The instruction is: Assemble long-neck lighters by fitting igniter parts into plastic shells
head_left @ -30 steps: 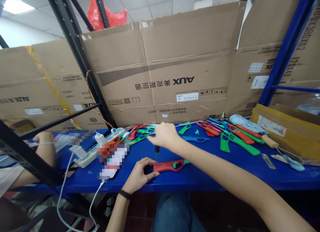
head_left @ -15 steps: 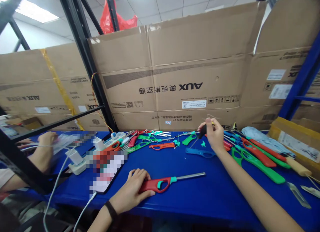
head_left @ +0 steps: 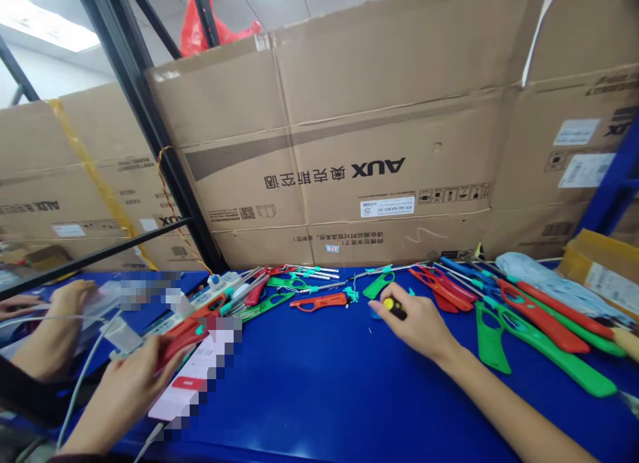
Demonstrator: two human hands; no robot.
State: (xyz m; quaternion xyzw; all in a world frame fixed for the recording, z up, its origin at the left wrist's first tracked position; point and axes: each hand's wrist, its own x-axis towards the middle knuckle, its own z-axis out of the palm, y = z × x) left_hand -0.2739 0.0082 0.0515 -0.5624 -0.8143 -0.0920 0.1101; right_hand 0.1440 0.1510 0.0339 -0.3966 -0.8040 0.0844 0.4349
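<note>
At the left, my left hand (head_left: 142, 373) is closed around the handle of a red gas lighter (head_left: 182, 338). That lighter is over the phone and beside the pile of lighters; its front end blends into the pile. My right hand (head_left: 422, 320) grips a screwdriver (head_left: 394, 308) by its black handle with a yellow end; its shaft is hidden. Just behind this hand lie a green handle shell (head_left: 378, 285) and a mostly covered blue handle piece (head_left: 375, 309). An orange-red handle shell (head_left: 319, 301) lies further left.
Green and red lighters (head_left: 556, 350) lie along the right. A white power strip (head_left: 167, 323) and a phone (head_left: 187, 376) with a cable are at the left. Cardboard (head_left: 324, 137) walls the back. Another person's hand (head_left: 70, 300) is beyond the black rack post (head_left: 164, 150).
My left hand has lifted the red lighter off the table middle and carried it left to the pile. My right hand has lowered, with the screwdriver still in it. The view has shifted slightly.
</note>
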